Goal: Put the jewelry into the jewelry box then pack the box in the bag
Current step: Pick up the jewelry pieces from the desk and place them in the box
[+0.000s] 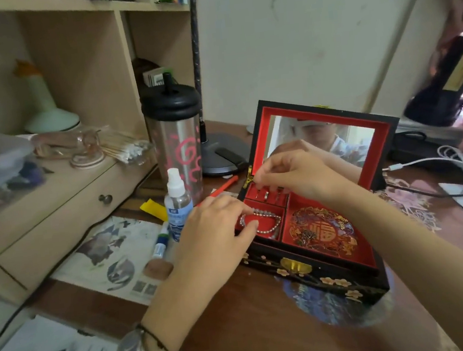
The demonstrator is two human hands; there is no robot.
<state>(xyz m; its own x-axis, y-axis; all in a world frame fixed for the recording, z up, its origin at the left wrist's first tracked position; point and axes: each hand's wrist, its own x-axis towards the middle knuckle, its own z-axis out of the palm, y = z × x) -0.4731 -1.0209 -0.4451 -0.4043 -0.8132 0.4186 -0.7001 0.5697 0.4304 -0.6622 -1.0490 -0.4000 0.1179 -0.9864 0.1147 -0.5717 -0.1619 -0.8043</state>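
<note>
A black lacquered jewelry box with a red lining stands open on the desk, its mirrored lid upright. My left hand rests on the box's left edge, thumb and fingers pinching a beaded bracelet that lies in the front left compartment. My right hand hovers over the back left ring slots, fingertips pinched at a small piece that is too small to make out. A silver ring sits in the slots. The large right compartment holds a red and gold paper cutout. No bag is identifiable.
A steel tumbler with a black lid and a spray bottle stand just left of the box. A red pen, a glue stick and papers lie nearby. White cables run on the right. Shelving fills the left.
</note>
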